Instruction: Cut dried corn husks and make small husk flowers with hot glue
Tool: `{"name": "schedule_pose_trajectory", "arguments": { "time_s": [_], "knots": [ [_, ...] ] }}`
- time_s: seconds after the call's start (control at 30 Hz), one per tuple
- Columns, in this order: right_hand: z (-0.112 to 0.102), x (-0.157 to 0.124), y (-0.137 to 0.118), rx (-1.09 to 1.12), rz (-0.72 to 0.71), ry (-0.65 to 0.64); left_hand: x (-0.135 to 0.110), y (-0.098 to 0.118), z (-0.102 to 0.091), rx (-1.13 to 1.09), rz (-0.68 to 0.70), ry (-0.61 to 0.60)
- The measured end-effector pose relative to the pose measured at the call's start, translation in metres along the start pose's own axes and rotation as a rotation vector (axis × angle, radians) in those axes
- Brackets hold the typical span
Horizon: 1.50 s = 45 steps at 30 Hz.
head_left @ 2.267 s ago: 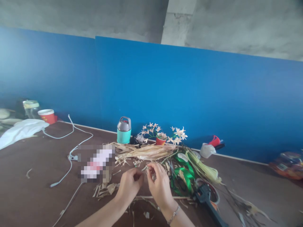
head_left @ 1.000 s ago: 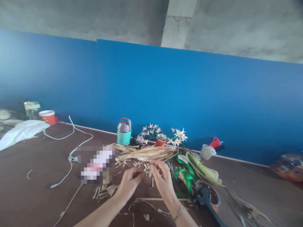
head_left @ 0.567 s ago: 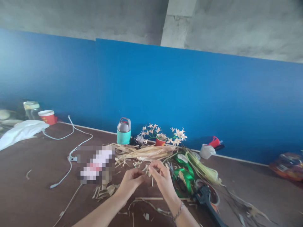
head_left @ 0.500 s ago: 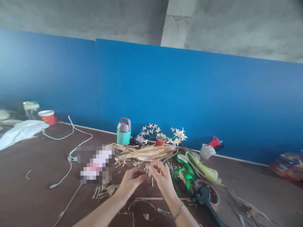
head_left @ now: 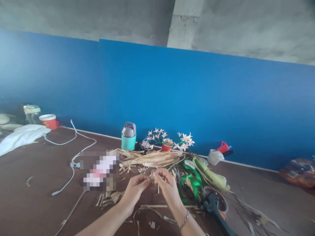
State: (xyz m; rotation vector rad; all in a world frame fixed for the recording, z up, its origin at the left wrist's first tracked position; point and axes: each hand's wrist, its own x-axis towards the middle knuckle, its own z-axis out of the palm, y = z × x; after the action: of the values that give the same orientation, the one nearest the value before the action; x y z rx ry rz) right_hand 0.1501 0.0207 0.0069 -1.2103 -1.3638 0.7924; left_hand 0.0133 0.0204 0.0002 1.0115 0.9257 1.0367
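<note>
Over the brown table (head_left: 44, 209), left hand (head_left: 135, 189) and right hand (head_left: 167, 186) angled inward, fingers (head_left: 140, 178) curled, pinch unclear

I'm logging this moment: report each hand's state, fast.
Left hand: fingers closed in a pinch; whether anything is held cannot be told.
Right hand: fingers also pinched; any held piece is too small to make out.

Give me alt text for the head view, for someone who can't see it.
A person's left hand and right hand held close together over a brown table strewn with dry scraps; anything pinched is too small to tell. Behind them are dry strips, cream flowers, a red cup and a teal flask; green ribbon and a black tool lie to the right.
</note>
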Motion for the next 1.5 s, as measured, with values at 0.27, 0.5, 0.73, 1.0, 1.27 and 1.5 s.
{"name": "schedule_pose_trajectory", "arguments": {
  "time_s": [0.27, 0.5, 0.73, 1.0, 1.27, 1.5],
  "knots": [
    [0.0000, -0.0003, -0.0021, 0.025, 0.025, -0.015, 0.0038, -0.0026, -0.0018, -0.219, -0.139, -0.058],
    [0.0009, -0.0009, -0.0021, 0.035, 0.043, -0.012, 0.0060, -0.0042, -0.0033, -0.290, -0.169, -0.070],
    [0.0012, -0.0003, -0.0007, 0.049, 0.053, -0.033, 0.0060, -0.0052, -0.0039, -0.341, -0.237, -0.086],
    [0.0019, -0.0017, -0.0026, 0.092, 0.094, -0.042, 0.0063, -0.0062, -0.0054, -0.362, -0.281, -0.107],
    [0.0030, -0.0019, -0.0031, 0.105, 0.111, -0.041, 0.0047, -0.0028, -0.0037, -0.340, -0.263, -0.124],
    [0.0040, -0.0028, 0.0002, 0.137, 0.138, -0.050, 0.0052, -0.0065, -0.0048, -0.339, -0.251, -0.148]
  ]
}}
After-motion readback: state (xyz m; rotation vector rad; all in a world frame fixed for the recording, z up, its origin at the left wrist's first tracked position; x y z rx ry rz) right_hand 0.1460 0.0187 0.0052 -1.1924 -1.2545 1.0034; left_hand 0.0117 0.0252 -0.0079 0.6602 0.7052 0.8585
